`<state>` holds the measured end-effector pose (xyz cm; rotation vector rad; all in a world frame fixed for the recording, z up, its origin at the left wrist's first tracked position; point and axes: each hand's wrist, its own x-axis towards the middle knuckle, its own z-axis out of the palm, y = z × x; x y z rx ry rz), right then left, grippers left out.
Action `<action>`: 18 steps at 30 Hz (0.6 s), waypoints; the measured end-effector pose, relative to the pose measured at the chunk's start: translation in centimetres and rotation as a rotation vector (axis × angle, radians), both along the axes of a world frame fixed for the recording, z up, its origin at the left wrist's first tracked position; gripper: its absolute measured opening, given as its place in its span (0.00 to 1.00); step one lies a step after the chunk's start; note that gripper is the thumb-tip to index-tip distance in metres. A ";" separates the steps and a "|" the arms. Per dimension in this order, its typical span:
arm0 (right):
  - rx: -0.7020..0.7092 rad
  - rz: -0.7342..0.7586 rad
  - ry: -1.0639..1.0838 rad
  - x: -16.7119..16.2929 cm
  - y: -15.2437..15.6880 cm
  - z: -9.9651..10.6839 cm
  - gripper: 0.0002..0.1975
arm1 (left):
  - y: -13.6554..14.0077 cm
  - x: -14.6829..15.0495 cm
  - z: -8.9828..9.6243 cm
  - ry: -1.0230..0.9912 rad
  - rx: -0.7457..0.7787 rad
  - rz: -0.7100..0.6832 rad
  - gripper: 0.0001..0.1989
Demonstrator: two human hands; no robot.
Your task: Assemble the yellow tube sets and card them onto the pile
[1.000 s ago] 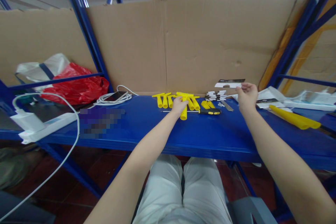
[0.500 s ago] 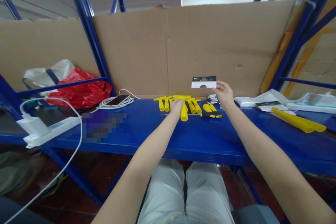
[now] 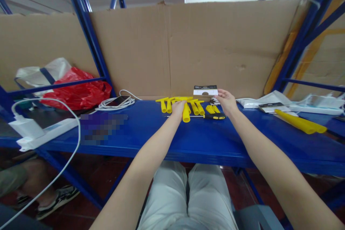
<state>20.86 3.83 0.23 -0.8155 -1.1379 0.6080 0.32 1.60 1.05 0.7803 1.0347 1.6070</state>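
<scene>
My right hand [image 3: 226, 102] pinches the right edge of a black-and-white packaging card [image 3: 205, 88], which hangs upright just above the back of the blue table. My left hand [image 3: 178, 108] is closed around a yellow T-shaped handle [image 3: 186, 113] whose hollow round end faces me. More yellow T-shaped pieces [image 3: 163, 105] stand on both sides of that hand. A screwdriver [image 3: 215, 116] with a black and yellow handle lies in front of them, its shaft pointing left. Small yellow pieces [image 3: 212, 109] and some white-and-dark small items [image 3: 215, 101], partly hidden, are close to my right hand.
Cardboard [image 3: 129, 50] walls off the back of the blue table [image 3: 205, 140]. Long yellow tubes [image 3: 300, 122] and packets lie at right. A coiled white cable [image 3: 115, 103], red bag [image 3: 81, 91] and power strip [image 3: 51, 134] are at left. Another person's leg [image 3: 40, 176] shows below.
My right hand has lowered the card slightly toward the table and tilted it a little. My left hand stays at the yellow handle. The view has shifted slightly; another person's leg and shoe show more clearly.
</scene>
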 end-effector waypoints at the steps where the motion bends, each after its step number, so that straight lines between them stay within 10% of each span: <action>1: -0.008 0.003 -0.007 0.0 0.0 -0.1 0.16 | -0.1 0.0 0.1 0.016 -0.007 -0.014 0.10; 18: -0.335 0.248 -0.204 -0.7 -1.5 -1.1 0.15 | 1.5 0.0 -0.7 0.020 -0.026 0.024 0.07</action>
